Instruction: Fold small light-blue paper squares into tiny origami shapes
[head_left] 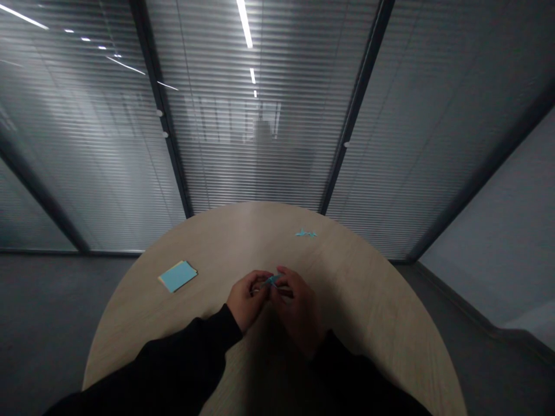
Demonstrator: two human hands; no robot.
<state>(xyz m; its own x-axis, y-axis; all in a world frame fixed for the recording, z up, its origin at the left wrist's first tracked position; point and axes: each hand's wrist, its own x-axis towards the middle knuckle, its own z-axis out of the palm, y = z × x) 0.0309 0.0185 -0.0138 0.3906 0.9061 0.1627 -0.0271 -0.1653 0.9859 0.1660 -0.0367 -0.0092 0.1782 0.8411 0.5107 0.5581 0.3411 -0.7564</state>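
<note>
Between my two hands is a small piece of folded blue paper [272, 279], mostly covered by my fingers. My left hand [248, 297] pinches it from the left, thumb and forefinger closed on its edge. From the other side, my right hand [299, 309] grips it with the fingertips. Both hands are just over the middle of the round table [368, 323]. Farther back and to the right lie small folded light-blue paper figures [306, 233] with pointed ends, too small to make out fully.
A stack of paper sheets [178, 277], blue on top with a yellowish edge beneath, lies on the left of the table. Beyond the table's far edge stand glass panels with blinds [260, 167] and dark frames. A pale wall [498, 248] is on the right.
</note>
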